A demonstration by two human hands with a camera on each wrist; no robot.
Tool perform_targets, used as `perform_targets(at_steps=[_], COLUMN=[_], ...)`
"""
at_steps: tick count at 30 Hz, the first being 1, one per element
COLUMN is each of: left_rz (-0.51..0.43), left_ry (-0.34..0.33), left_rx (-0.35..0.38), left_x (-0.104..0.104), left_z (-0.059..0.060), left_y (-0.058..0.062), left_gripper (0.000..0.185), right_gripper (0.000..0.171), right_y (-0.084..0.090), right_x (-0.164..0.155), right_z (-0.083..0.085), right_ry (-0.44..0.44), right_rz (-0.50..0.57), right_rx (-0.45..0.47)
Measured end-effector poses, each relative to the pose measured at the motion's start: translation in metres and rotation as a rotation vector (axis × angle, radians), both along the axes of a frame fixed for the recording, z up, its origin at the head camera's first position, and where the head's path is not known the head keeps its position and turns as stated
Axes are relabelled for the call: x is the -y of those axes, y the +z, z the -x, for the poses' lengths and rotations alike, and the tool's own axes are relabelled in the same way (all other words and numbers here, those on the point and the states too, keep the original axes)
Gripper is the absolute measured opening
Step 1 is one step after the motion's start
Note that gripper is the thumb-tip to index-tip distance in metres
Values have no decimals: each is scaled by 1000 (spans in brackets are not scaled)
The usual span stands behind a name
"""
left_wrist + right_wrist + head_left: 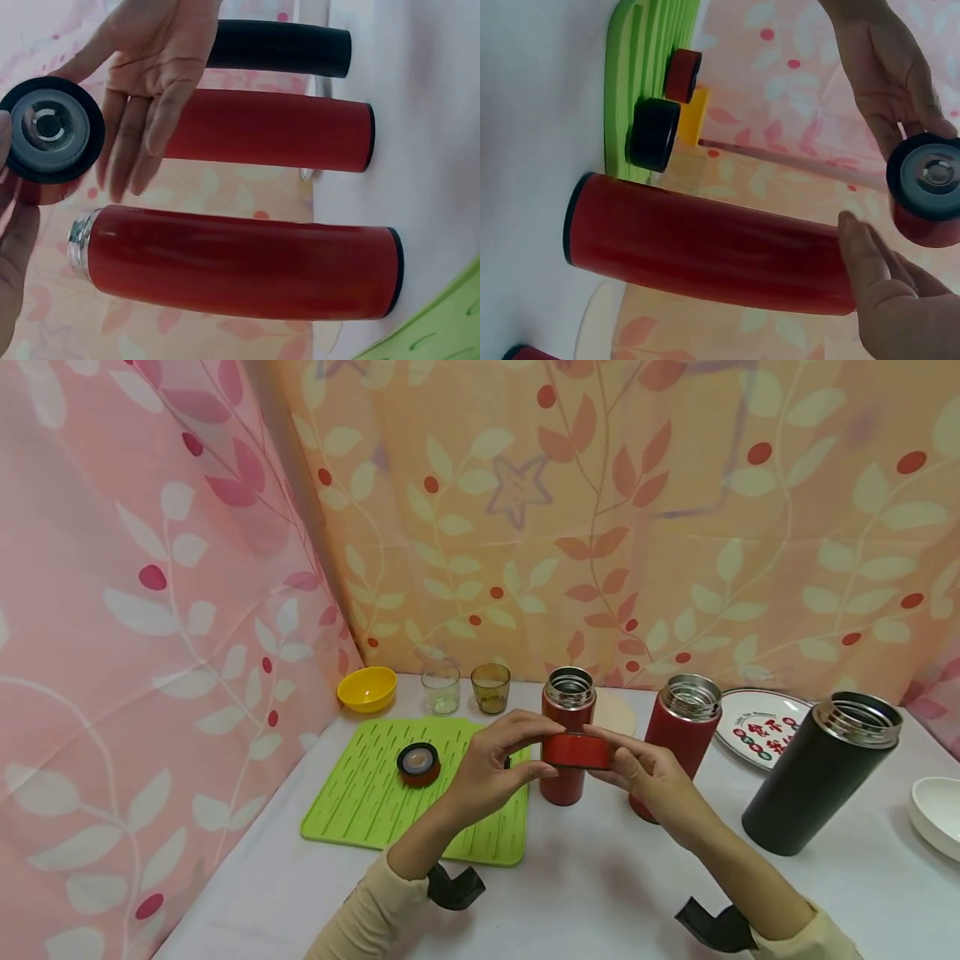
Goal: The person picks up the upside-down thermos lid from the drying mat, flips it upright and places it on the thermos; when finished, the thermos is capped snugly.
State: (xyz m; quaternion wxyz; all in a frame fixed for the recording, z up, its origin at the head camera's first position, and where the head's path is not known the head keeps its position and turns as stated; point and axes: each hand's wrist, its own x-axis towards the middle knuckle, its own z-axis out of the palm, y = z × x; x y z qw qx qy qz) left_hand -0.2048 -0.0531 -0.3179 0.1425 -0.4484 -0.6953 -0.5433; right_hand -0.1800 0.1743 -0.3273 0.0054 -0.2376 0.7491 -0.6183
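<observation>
While the left hand pinches a round red lid with a black rim, the right hand's fingers are loosely extended, one touching its right edge. The lid is above the white desk, before an open-topped cylindrical red bottle. A second red bottle and a tall black bottle stand farther right; an upturned red-and-black lid lies on the rectangular green mat.

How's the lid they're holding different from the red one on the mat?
The held lid is up in the air; the mat lid rests on the mat. Head view shows the held lid's side but the mat lid's inside. Both are red with black rims.
</observation>
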Motion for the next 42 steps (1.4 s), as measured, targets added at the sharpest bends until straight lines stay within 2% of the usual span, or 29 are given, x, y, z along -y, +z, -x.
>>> perform_targets(at_steps=[3,6,11,14,18,22,27,31,37,40,42], left_rz=[18,25,18,7,7,2,-24,-31,-29,-48,-79], left_ry=[0,14,-20,-52,-45,-46,-75,-80,-82,-61,-31], left_rx=[-126,-168,-34,37,17,-19,-6,-3,-11,-15,-7], left_x=[-1,-2,-4,-5,-6,-5,-4,-5,-4,-3,-1], left_z=[1,2,2,2,2,3,4,3,5,6,9], left_y=[-1,-2,-4,-5,-5,-5,-4,-4,-4,-4,-3], left_gripper=[38,42,59,61,60,61,66,69,66,65,63], right_gripper=[50,48,48,52,57,60,62,64,66,71,75], right_y=[0,-1,-3,-5,-6,-7,-8,-9,-9,-8,-7], right_x=[1,2,6,10,15,17,16,15,14,15,16], right_z=[1,-1,-2,-3,-5,-5,-2,0,1,2,3], right_ry=[54,8,-97,-133,-168,-144,-106,-88,-83,-118,-173], right_rz=[50,67,96,104,121,157,125,69,54,67,85], right_rx=[23,-24,-120,-184,-267,-337,-408,-426,-438,-431,-424])
